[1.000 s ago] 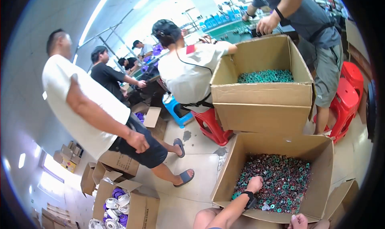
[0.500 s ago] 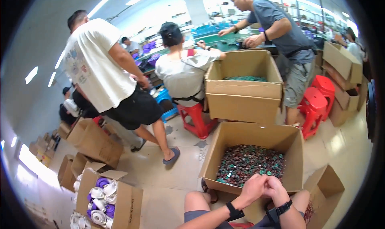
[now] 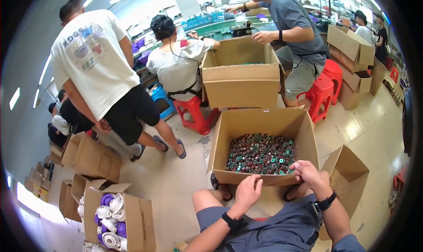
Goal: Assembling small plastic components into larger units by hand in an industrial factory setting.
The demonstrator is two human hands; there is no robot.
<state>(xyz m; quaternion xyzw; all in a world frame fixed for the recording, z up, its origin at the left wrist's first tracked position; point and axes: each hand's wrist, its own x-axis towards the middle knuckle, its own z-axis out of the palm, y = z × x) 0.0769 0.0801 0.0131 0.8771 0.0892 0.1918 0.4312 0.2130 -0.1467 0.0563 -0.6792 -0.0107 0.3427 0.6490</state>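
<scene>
In front of my knees stands an open cardboard box holding a heap of small green ring-shaped parts with dark red, wire-like bits. My left hand is just above the box's near edge, its fingers bent and close together. Farther right, my right hand is closed in a pinch over the near right corner of the box. Whatever either hand holds is too small or hidden to make out. A dark band sits on each wrist.
By my right knee is a smaller open carton. A carton of white and purple parts stands at the left. Beyond my box are another large carton, red stools and several people, one standing at the left.
My hands, together half a second ago, have come apart, the left one moving left. The view has shifted. At the left, the standing person's legs and arm have moved; the person at the right leans lower.
</scene>
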